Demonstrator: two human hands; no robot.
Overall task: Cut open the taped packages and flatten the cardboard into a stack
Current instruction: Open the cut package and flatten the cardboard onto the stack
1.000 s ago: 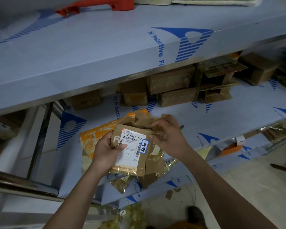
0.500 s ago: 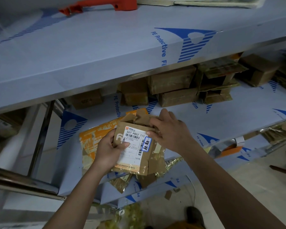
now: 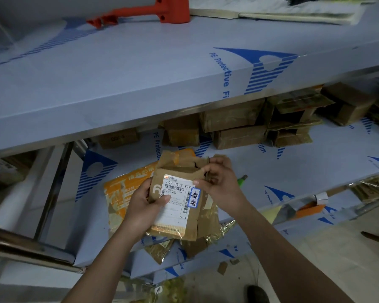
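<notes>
The flat brown cardboard package (image 3: 177, 204) with a white label is held up over the lower shelf (image 3: 293, 171). The left hand (image 3: 143, 206) grips its left edge, thumb on the label. The right hand (image 3: 219, 182) pinches its torn top flap. Under it lies an orange mailer bag (image 3: 123, 193). More brown boxes (image 3: 234, 125) sit further back on the shelf.

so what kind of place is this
Probably a storeroom or parcel sorting area. Metal shelves still wear blue protective film, cardboard boxes sit on the lower shelf, and the person holds a flattened package with a shipping label.
</notes>
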